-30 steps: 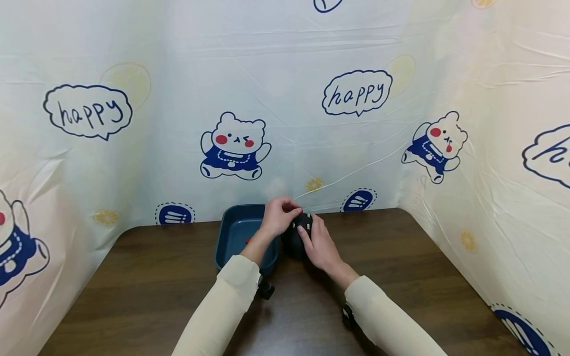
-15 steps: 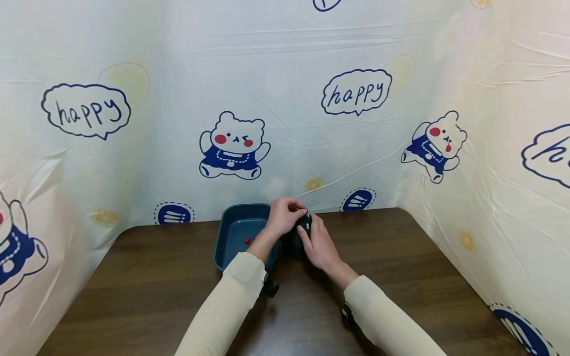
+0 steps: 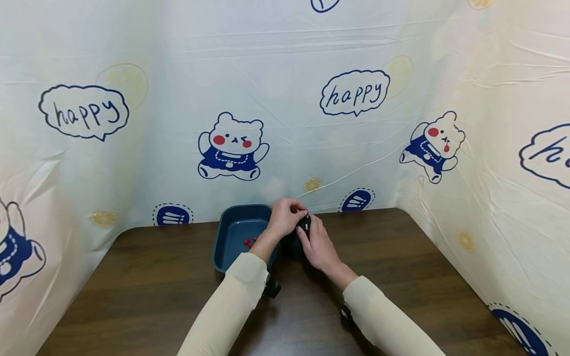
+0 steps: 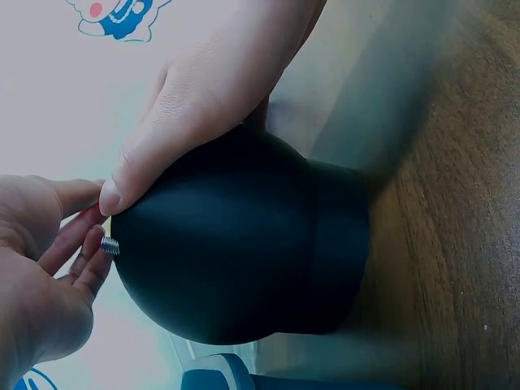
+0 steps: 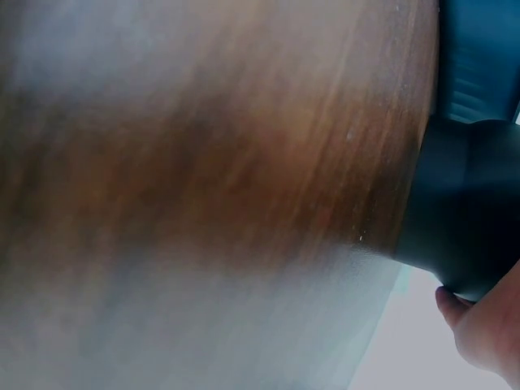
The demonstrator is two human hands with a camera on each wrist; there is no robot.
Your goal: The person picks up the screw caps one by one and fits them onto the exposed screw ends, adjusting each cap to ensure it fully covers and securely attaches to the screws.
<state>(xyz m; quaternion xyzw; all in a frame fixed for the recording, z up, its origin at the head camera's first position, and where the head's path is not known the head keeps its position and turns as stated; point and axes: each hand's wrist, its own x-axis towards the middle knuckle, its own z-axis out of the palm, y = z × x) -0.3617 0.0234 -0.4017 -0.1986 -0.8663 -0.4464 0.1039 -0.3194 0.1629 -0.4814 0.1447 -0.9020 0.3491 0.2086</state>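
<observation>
A black, rounded object with a narrower cylindrical base (image 4: 219,236) stands on the wooden table, right of the blue tray (image 3: 228,247). My right hand (image 3: 321,248) grips its right side, the thumb lying across its upper part, as the left wrist view also shows. At its top, my left hand (image 3: 284,218) has thumb and fingers brought together. A small silver threaded screw (image 4: 110,245) shows at those fingertips, right against the black surface. Small pale marks dot the top of the black object in the head view; much of it is hidden behind the hands.
Several small red pieces (image 3: 247,242) lie in the tray, partly behind my left forearm. A printed curtain (image 3: 285,99) hangs behind and beside the table (image 3: 156,277). Each wrist wears a small black camera (image 3: 272,288).
My left hand has shifted slightly right over the top of the black object, uncovering more of the red pieces in the tray. The right hand keeps its grip.
</observation>
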